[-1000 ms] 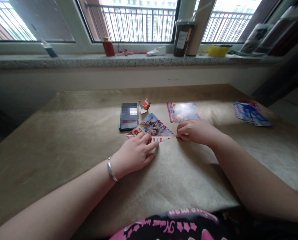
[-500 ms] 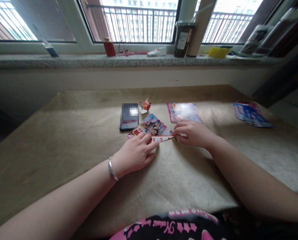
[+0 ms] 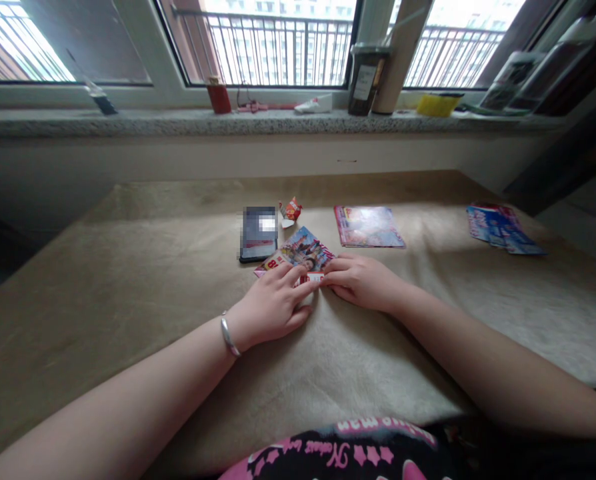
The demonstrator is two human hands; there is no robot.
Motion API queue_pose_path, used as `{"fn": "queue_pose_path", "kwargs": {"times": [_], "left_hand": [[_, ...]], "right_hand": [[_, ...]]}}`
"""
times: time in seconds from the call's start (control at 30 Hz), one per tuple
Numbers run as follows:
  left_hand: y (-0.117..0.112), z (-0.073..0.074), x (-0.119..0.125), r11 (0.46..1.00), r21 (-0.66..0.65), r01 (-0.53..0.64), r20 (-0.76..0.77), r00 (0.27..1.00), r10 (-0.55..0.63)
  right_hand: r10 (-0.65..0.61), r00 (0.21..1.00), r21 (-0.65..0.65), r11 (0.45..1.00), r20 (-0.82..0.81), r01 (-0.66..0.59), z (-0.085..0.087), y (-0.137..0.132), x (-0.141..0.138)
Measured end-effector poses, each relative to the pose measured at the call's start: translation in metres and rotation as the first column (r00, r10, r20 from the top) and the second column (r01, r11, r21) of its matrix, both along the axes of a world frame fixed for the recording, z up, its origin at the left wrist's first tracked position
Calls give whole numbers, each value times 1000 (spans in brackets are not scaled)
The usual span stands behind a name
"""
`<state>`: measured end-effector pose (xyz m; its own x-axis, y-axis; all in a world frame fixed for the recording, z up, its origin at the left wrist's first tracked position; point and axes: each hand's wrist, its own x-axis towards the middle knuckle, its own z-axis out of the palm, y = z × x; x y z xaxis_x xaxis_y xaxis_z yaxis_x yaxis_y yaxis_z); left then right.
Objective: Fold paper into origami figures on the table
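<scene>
A colourful printed flyer point(image 3: 305, 247) lies turned at an angle on the table, its near edge folded up to show a narrow white strip with red print. My left hand point(image 3: 278, 300), with a silver bangle at the wrist, rests over the flyer's near left part. Its fingers are spread and press the paper down; the thumb lies apart on the table. Close by, my right hand point(image 3: 355, 279) has its fingers together on the right end of the folded edge. The fingertips of both hands nearly meet there and cover part of the strip.
A dark phone point(image 3: 259, 233) lies left of the flyer, with a small folded red-and-white paper piece point(image 3: 291, 212) behind. A flyer stack point(image 3: 371, 227) sits behind my right hand. Blue folded papers point(image 3: 503, 230) lie far right. Several items, including a dark jar point(image 3: 367, 80), line the windowsill point(image 3: 168, 125).
My right hand has slid left and slightly nearer along the folded edge, uncovering the flyer stack behind it. Less of the white strip shows. My left hand stays almost in place.
</scene>
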<state>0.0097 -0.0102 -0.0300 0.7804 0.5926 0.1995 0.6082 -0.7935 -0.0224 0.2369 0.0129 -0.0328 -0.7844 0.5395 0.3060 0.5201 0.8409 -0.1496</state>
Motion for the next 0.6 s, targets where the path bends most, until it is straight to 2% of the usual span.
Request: {"fn": "queue_pose_path", "kwargs": {"times": [0.37, 0.6], "left_hand": [[3, 3, 4, 1000, 17, 23, -48, 999, -23], [6, 10, 0, 995, 31, 100, -60, 993, -98]], "right_hand": [[-8, 999, 50, 999, 32, 6, 1, 1, -3], [-23, 1000, 64, 998, 14, 22, 1, 0, -4]]}}
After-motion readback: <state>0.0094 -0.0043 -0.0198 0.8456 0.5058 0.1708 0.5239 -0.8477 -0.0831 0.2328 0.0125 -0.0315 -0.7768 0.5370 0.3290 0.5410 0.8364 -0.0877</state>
